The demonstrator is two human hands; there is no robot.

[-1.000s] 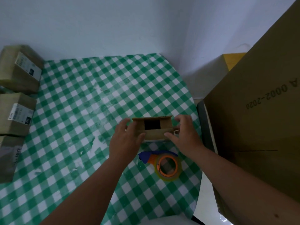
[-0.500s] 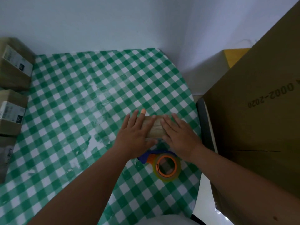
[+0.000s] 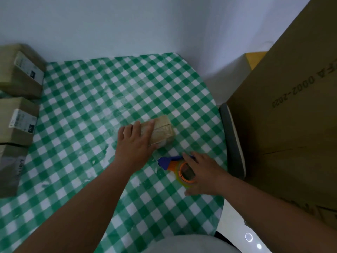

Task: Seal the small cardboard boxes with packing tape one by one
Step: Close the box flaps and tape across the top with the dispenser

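Since half a second ago the right hand [image 3: 202, 172] has come off the small cardboard box [image 3: 160, 131] and dropped to the tape dispenser [image 3: 179, 168], while the left hand [image 3: 135, 143] has stayed behind to pin the flaps down alone. The box sits on the green checked tablecloth [image 3: 94, 99], a little past the table's middle toward the right, its top flaps folded closed with the seam between them showing and no tape across it that can be made out. The left hand lies flat on the box's near-left part, fingers straight and spread, pressing rather than gripping. Just in front of the box, the dispenser with its blue handle and orange hub rests on the cloth; the right hand is over its right side with fingers reaching across the roll, but whether they have closed round it cannot be told. So, for this box, the folding looks done and the taping is all still ahead: picking up the dispenser, laying a strip along the seam, cutting it. At the left edge of the table three labelled boxes [image 3: 20, 72] stand in a row, seemingly finished, though their seals are not clear from here. A large brown carton [image 3: 291, 125] fills the right side beyond the table's edge.
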